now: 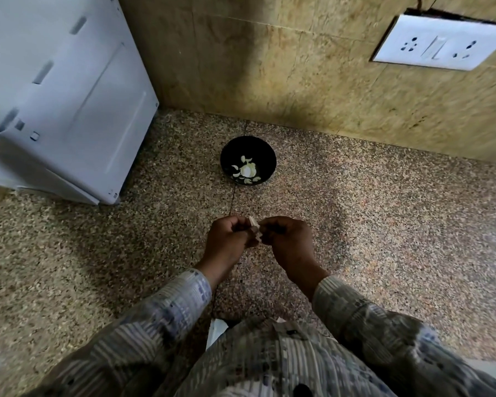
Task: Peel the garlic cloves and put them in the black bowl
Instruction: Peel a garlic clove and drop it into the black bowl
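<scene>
Current clove (254,224): pinched between left hand (226,239) and right hand (289,240), skin partly loose
Black bowl (265,151): placed well beyond both hands
Peeled cloves (246,169): several collected in it
Outstanding: peeling, transfer

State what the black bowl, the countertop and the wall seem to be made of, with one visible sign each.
Black bowl: glossy, perhaps glazed ceramic or plastic; its dark inner wall looks smooth with a faint sheen. Countertop: polished speckled stone, likely granite or terrazzo; fine mixed grains, a thin seam. Wall: mottled yellowish tiles, stone-look; straight joint lines show.
</scene>
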{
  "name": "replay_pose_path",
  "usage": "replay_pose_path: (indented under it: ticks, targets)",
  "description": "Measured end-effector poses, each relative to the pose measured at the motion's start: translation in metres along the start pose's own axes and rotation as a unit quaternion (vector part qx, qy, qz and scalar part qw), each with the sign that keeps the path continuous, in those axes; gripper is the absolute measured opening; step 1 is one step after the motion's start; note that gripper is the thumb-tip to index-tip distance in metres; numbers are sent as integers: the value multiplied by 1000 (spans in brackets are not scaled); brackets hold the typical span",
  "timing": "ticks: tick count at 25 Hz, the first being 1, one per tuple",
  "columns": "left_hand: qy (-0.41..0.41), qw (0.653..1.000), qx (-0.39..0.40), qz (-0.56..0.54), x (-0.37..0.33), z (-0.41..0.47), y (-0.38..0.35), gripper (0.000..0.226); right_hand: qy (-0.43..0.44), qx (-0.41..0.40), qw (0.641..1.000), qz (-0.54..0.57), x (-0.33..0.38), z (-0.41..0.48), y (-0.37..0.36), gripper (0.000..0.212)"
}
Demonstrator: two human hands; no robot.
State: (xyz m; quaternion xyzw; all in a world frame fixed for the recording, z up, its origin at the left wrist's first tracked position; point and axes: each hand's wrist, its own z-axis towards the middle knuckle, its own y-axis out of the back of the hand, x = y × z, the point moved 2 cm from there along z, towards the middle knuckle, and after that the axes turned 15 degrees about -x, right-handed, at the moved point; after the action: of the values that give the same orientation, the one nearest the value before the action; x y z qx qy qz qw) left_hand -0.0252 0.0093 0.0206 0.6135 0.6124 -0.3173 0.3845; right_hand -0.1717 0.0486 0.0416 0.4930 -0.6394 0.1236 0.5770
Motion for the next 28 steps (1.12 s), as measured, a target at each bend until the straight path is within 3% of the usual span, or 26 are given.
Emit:
replay_pose_path:
  ticks: [7, 13, 16, 18, 21, 23, 28]
  targets:
    - [-92, 989, -56, 102, 7, 1, 9, 10, 107, 68, 984, -122, 2, 2, -9, 15]
    - [9, 997, -75, 22, 2, -2, 7, 7, 138, 19, 982, -126, 10, -8, -14, 20]
    - [73, 995, -58, -45, 4, 6, 9, 4, 35, 6, 999, -38, 6, -11, -19, 16]
    - [65, 996, -57, -25, 7, 12, 16, 4, -68, 15, 996, 56, -3, -10, -23, 13]
    - [-21, 985, -97, 139, 17, 24, 35, 6, -210, 47, 963, 162, -15, -4, -26, 16]
    - [-97, 943, -127, 293, 22, 34, 46, 4, -265, 60, 945, 183, -19, -1, -24, 19]
    - [-169, 898, -128, 385, 22, 37, 49, 11, -309, 72, 927, 199, -34, -1, -23, 21]
